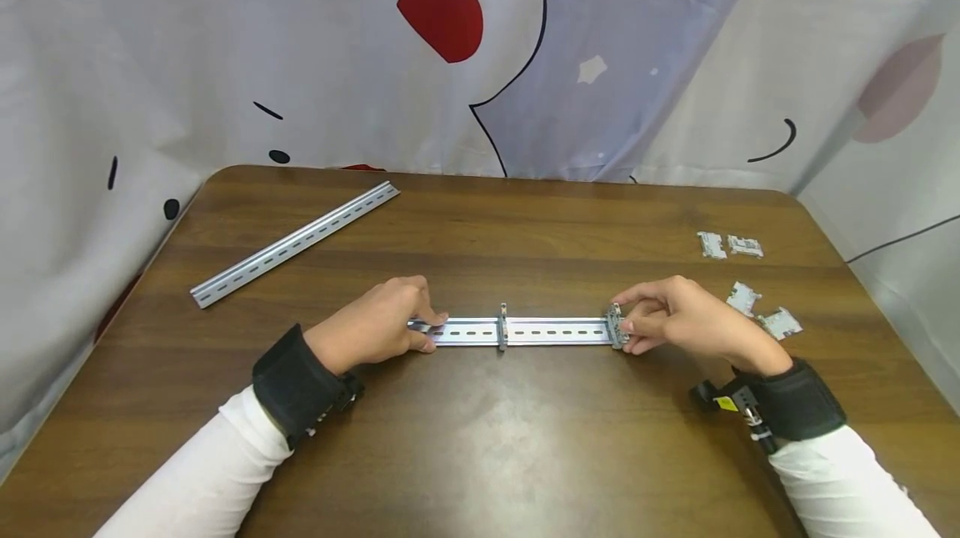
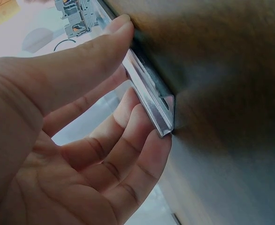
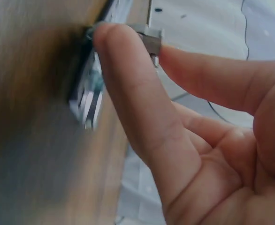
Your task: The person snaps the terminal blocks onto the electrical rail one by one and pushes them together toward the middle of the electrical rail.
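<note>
The head view looks down toward twelve o'clock. Close wrist views share the slotted silver metal rail (image 1: 536, 332).

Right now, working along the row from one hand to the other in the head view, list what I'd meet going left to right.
Left hand → narrow block across the rail → end block → right hand.
</note>
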A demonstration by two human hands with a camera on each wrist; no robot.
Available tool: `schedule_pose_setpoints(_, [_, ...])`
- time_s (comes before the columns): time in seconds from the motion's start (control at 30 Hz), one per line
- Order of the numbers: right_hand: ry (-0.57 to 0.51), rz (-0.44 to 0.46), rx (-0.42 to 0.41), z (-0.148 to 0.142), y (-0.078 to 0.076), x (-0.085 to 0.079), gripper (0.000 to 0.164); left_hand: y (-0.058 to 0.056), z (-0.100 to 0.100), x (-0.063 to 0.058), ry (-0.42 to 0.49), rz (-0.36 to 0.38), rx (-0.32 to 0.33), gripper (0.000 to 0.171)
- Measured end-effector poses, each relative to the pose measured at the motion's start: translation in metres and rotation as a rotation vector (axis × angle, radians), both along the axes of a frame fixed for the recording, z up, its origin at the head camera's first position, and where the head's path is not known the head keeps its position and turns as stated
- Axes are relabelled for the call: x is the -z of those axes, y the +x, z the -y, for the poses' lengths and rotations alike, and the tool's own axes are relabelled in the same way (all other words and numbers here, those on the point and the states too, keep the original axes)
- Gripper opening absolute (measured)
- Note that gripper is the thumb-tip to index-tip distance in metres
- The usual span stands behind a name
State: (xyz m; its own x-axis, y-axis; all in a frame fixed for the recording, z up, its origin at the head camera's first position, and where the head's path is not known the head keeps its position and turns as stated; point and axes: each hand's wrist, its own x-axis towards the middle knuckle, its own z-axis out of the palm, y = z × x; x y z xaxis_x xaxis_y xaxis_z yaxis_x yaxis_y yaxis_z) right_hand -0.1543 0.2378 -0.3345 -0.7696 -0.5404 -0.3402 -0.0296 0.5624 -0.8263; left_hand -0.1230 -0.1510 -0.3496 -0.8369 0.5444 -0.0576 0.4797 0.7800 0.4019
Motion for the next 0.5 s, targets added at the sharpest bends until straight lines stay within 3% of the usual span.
schedule_pose_setpoints(0.5, [-0.157,0.03,0.089,0.055,0.007,0.017,0.042,0.0,0.0,0.0,-0.001,-0.007,0.015,0.04])
